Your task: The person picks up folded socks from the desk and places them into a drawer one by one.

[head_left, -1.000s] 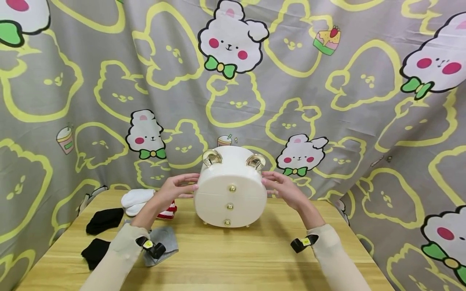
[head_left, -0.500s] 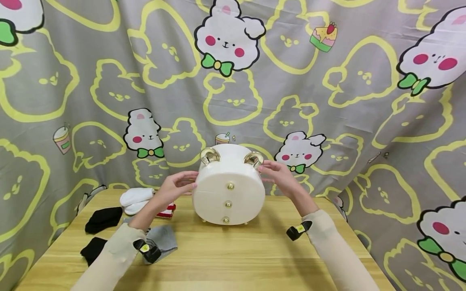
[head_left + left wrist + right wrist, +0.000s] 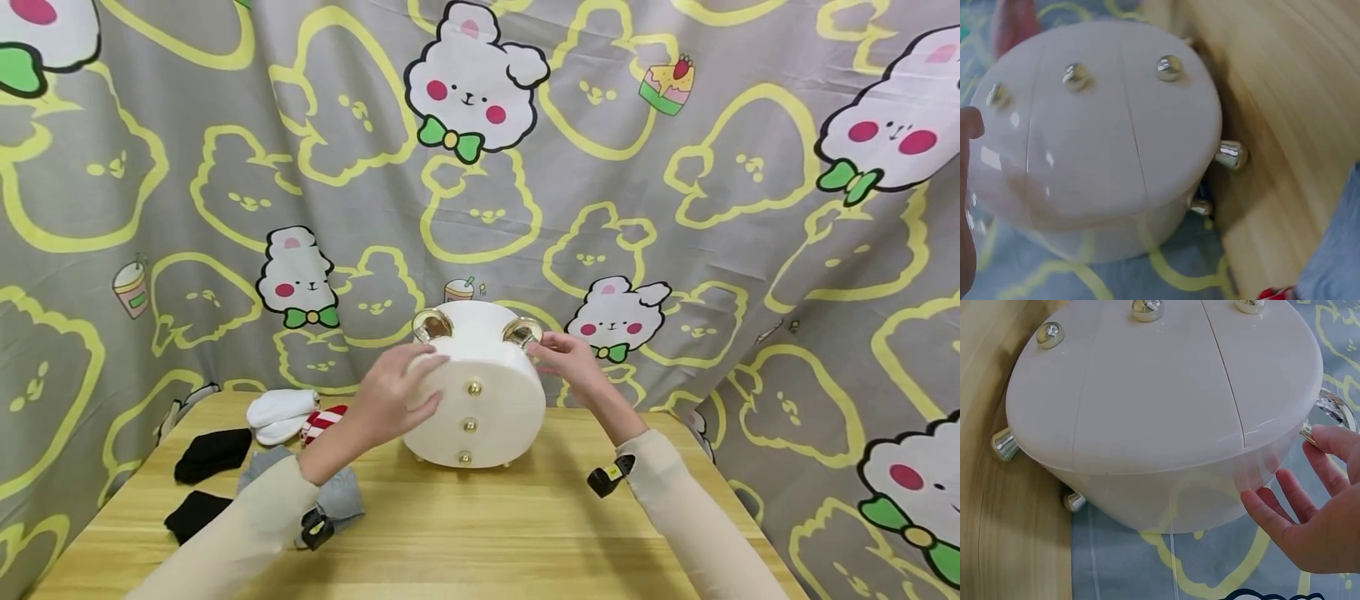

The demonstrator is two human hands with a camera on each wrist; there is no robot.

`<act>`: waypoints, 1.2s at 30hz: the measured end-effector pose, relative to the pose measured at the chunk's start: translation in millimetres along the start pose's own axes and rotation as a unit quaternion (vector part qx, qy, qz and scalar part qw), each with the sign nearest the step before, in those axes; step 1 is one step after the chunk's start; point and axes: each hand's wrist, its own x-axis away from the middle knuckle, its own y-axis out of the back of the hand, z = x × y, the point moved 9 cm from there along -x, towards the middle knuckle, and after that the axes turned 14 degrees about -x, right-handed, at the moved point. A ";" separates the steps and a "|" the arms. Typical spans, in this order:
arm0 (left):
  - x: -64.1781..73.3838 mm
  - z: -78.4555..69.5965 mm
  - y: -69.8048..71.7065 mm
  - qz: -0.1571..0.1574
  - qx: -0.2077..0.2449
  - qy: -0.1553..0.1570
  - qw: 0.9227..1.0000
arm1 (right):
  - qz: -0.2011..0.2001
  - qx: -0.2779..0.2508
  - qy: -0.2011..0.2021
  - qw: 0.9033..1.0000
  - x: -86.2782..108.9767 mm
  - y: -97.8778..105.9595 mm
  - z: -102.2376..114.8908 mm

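On the table's (image 3: 480, 542) left, black socks (image 3: 213, 456), white socks (image 3: 279, 414) and grey socks (image 3: 347, 495) are lying. The left hand (image 3: 389, 393) — fingers wide — is hovering before the white box (image 3: 495, 417), which is standing mid-table; the right hand (image 3: 573, 367) is touching its right gold ear (image 3: 521, 330), whether pinching I cannot tell.
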 end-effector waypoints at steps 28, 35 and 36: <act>25.3 -23.7 -74.4 0.244 0.407 0.470 0.744 | 0.015 -0.002 0.013 1.000 -1.3 -1.2 2.5; 40.4 -28.5 -94.2 0.261 0.539 0.569 0.564 | 0.015 0.004 0.014 1.000 -3.6 -0.2 1.2; 40.9 -28.5 -95.3 0.258 0.547 0.574 0.552 | 0.015 0.004 0.013 1.000 -3.7 -0.3 0.9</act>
